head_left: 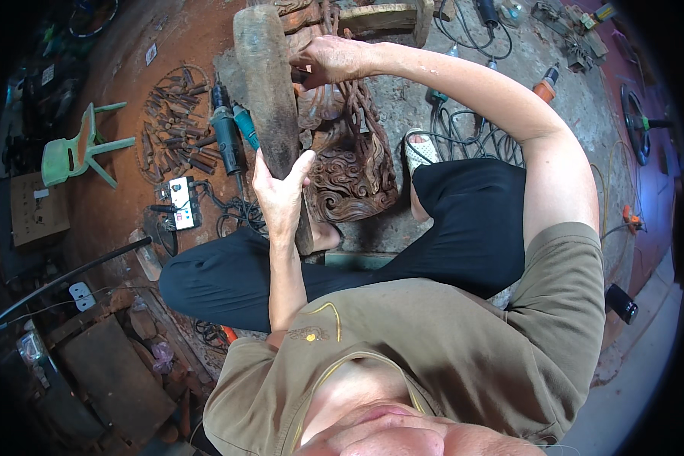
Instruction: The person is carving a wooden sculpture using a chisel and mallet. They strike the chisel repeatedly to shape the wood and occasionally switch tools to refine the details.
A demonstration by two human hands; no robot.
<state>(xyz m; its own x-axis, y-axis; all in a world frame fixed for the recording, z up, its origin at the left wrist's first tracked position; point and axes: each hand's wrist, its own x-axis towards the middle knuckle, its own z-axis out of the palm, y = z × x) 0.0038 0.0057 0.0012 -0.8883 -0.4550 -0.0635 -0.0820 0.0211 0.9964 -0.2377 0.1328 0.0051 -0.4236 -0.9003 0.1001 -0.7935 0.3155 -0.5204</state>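
A long, club-shaped wooden mallet (264, 72) slants up the middle of the view, its broad end far from me and its narrow end near my shin. My left hand (280, 190) is wrapped round its lower part, thumb on the right side. Past the mallet's right edge, my right hand (334, 61) is closed over the far part of a dark brown carved wooden piece (353, 178). Something small and dark shows at its fingertips; the mallet partly hides it and I cannot make it out. Swirling relief covers the carving's near end, which stands between my feet.
Left of the mallet lie a teal power tool (226, 137), a pile of carving chisels (178, 125) and a white power strip (181, 204). A green plastic chair (72, 156) stands farther left. Cables (463, 133) coil right of the carving, near an orange-ended tool (545, 85).
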